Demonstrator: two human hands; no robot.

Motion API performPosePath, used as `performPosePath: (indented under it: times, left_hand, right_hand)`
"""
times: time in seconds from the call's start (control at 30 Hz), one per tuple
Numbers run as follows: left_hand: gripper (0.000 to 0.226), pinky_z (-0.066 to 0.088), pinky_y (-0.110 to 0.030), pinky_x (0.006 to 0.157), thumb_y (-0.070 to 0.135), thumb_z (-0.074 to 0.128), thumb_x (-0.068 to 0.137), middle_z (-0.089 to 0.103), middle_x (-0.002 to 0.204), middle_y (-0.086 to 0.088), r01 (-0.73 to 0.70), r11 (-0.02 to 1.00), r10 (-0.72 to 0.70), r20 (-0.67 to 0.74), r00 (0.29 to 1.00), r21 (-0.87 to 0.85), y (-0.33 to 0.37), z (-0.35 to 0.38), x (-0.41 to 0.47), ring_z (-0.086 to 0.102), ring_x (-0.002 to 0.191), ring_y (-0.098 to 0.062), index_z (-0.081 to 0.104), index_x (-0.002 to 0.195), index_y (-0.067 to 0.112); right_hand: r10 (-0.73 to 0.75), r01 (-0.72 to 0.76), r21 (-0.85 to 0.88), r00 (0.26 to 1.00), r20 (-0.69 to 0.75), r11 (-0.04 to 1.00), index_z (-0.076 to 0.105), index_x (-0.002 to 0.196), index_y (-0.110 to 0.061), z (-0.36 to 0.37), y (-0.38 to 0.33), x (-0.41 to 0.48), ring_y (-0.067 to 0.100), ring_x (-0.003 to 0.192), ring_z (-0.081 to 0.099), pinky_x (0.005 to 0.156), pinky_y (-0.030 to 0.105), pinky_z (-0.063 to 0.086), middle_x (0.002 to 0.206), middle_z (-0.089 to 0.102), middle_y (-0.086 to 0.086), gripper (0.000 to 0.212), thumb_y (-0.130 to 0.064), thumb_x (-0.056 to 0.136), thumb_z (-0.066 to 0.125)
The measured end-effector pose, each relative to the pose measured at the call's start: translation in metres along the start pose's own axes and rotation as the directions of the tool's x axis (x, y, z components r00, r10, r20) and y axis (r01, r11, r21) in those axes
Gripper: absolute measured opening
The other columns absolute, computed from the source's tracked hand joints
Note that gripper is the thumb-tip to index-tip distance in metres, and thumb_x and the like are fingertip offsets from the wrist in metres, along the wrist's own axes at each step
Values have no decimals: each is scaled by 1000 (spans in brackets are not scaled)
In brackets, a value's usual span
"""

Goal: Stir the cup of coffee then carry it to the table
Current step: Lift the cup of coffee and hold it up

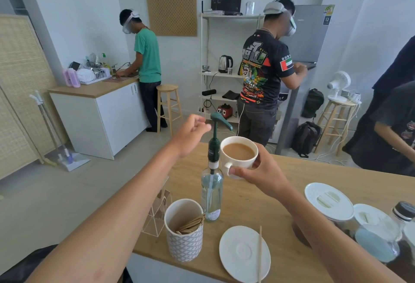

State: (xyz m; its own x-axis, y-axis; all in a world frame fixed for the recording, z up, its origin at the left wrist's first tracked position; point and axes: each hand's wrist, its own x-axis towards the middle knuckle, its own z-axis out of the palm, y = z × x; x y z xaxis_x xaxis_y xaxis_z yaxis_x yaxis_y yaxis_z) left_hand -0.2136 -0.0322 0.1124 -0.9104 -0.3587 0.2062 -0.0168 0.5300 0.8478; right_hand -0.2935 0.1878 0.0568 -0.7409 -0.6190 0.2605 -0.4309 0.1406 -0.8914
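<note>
My right hand (261, 173) grips a white cup (233, 164) of milky coffee by its handle and side, lifted above the wooden counter (292, 197). My left hand (190, 134) hovers empty to the left of the cup, fingers loosely curled, beside the green pump head of a clear syrup bottle (212, 190). A white saucer (243, 253) lies on the counter near me, with a wooden stir stick (260, 253) resting across its right side.
A patterned holder (184, 237) with several wooden sticks stands left of the saucer. White-lidded jars (329, 204) sit at the right. Three people stand beyond the counter. Also there: a wooden stool (167, 103), a shelf unit (224, 74) and a sink cabinet (101, 112).
</note>
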Motion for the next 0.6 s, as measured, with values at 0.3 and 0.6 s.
performPosePath:
  times: [0.3,0.6]
  left_hand:
    - [34,48,-39,90,23,76,79,56,101,-4,-3,996,20,207,978,-84,-16,12,-28,55,95,-21,57,107,18]
    - [85,43,-38,108,27,85,73,54,140,10,41,981,49,448,893,-190,-10,48,-35,52,129,-9,40,145,32]
  right_hand:
    - [2,-2,28,1000,10,1000,48,131,-23,-11,2,-11,-1,101,62,84,28,57,114,64,-13,90,-45,54,89]
    - [-47,47,-4,998,30,999,50,119,-43,-26,4,-28,-5,104,61,77,7,48,109,63,-32,70,-47,60,88]
